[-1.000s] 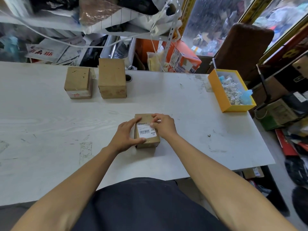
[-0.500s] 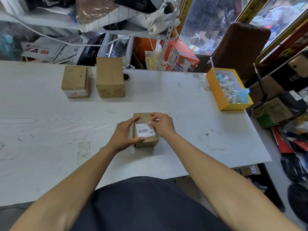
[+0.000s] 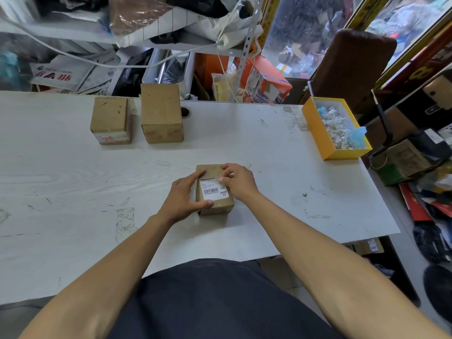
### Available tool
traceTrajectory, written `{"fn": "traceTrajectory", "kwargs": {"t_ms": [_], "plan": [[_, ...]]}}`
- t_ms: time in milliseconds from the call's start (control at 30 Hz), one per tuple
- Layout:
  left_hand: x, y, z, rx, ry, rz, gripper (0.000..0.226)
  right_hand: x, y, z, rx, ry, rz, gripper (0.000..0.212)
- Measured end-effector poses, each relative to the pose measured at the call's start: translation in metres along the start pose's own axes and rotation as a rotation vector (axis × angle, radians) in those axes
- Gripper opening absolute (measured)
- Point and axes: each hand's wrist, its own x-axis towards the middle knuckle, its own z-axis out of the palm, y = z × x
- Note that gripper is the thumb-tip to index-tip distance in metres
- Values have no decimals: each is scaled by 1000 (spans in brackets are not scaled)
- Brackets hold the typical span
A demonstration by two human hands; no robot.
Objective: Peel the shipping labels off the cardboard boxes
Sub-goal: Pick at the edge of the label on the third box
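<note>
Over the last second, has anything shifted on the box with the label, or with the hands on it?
Very little. The right hand has kept picking at the far right corner of the white label, which still lies flat and unpeeled. The left hand still braces the small box from its left side. The box, the two boxes at the back and the yellow tray stayed put.

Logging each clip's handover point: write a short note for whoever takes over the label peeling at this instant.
Left hand: braces the small brown cardboard box at the near table edge.
Right hand: fingertips pick at the far right corner of the white barcode shipping label.
Done: label looks fully stuck, nothing peeled here.
Left: peel it, then check the two brown cardboard boxes at the far left; the crumpled scraps in the yellow tray cannot be identified.
</note>
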Motion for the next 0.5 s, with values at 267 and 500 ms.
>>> {"fn": "traceTrajectory", "kwargs": {"t_ms": [267,500], "plan": [[-5,10,-5,16,-20,-15,102,1,2,0,39,1,9,5],[-5,10,-4,5,-13,-27,100,-2,1,-1,56,4,9,4]]}}
